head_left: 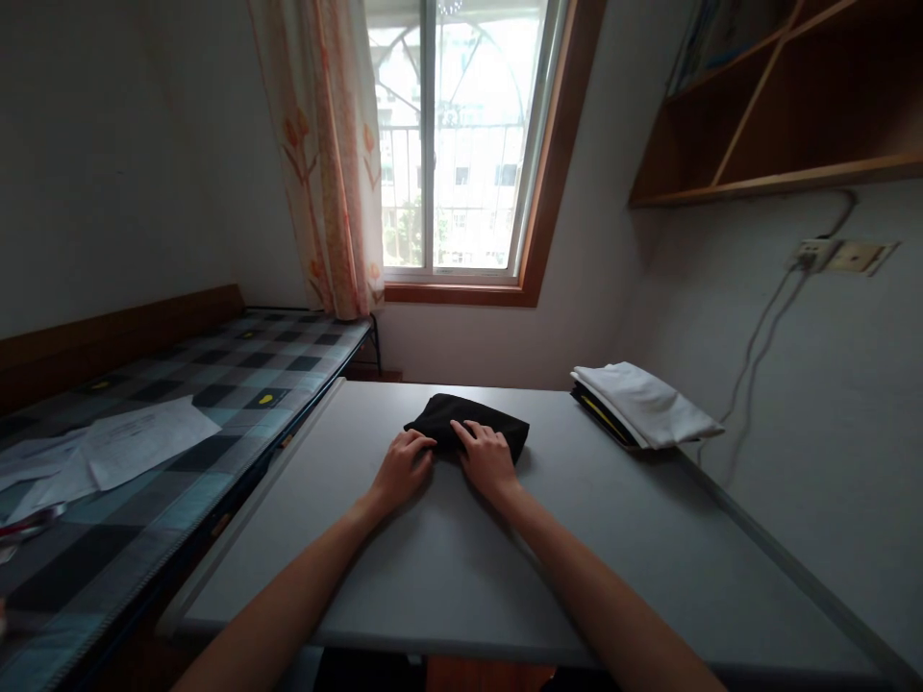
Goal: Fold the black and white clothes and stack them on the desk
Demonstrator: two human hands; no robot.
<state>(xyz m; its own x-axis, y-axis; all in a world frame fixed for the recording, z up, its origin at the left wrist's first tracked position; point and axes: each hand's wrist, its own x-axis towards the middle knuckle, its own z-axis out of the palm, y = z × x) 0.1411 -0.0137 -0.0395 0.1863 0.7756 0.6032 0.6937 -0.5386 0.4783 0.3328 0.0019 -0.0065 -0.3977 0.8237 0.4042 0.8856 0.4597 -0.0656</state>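
Note:
A folded piece of black cloth (439, 413), perhaps a garment, lies as a flat bundle on the white table (577, 538). At its near left edge is my left hand (402, 471), its fingers bent with the tips against the cloth and the thumb held a little apart. My right hand (488, 463) rests over the right half of the bundle, fingers spread on top. Its palm hides part of the cloth's near edge. Neither hand lifts the bundle.
A stack of folded cloth (641, 402), white on top with black and yellow below, sits at the table's right edge. To the left is a bed (237, 461) with checked bedding and loose papers (137, 447). Cables (754, 336) hang by the right wall under a wooden shelf (764, 183).

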